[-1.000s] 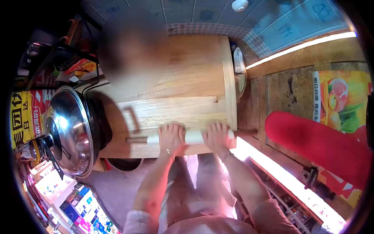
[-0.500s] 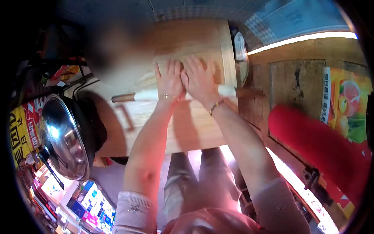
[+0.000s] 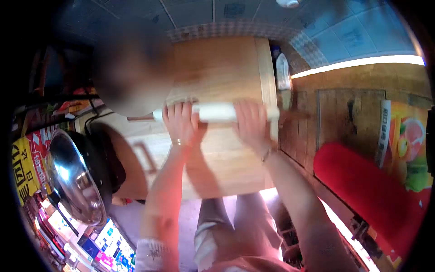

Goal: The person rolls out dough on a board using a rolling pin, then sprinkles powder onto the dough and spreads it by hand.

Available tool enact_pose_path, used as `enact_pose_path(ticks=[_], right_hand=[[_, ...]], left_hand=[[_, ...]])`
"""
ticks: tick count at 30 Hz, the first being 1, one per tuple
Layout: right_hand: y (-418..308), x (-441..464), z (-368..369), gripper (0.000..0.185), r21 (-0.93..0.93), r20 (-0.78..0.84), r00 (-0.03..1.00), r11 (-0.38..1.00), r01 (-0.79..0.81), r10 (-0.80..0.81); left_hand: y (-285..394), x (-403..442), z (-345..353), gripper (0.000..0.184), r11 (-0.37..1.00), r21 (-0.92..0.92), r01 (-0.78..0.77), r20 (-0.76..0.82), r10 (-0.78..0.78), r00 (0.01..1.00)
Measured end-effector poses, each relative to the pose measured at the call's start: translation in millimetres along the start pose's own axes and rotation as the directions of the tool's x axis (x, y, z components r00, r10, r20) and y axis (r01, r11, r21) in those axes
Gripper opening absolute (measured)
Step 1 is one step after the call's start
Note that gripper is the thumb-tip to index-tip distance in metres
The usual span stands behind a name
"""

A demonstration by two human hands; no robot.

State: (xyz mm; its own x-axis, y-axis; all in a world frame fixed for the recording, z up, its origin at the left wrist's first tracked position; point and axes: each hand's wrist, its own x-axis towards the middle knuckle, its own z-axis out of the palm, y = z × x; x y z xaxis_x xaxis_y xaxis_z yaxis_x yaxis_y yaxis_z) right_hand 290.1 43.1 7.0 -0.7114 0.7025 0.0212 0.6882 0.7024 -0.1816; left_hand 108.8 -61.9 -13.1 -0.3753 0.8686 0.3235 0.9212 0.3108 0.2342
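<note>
A rolling pin (image 3: 215, 112) with a thick white middle and brown ends lies crosswise on a pale wooden board (image 3: 226, 167). I cannot tell whether the white part is the pin's own body or something wrapped round it. My left hand (image 3: 182, 123) rests over its left part, the fingers bent across the top. Over the right part, my right hand (image 3: 250, 122) lies with its fingers across the white surface. Bare white shows between the two hands. The left end is partly hidden by a blurred patch, and the right end is smeared.
To the left stands a dark pan with a shiny domed lid (image 3: 74, 177). A white bottle (image 3: 282, 72) is beyond the board's right edge. A red roll (image 3: 362, 186) lies on the right, near a fruit-printed sheet (image 3: 410, 145). A tiled wall (image 3: 253, 13) closes off the back.
My hands have drawn back toward me and spread apart. Earlier they were close together beyond the pin, with the wrists over it; now the fingers lie on the pin.
</note>
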Motion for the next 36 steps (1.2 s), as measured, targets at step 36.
enact_pose_path(ticks=[36], right_hand=[[31.1, -233.9, 2.9, 0.047, 0.069, 0.429, 0.903, 0.996, -0.055, 0.021]], left_hand=[[-58.2, -31.6, -45.0, 0.023, 0.995, -0.059, -0.074, 0.109, 0.080, 0.991]])
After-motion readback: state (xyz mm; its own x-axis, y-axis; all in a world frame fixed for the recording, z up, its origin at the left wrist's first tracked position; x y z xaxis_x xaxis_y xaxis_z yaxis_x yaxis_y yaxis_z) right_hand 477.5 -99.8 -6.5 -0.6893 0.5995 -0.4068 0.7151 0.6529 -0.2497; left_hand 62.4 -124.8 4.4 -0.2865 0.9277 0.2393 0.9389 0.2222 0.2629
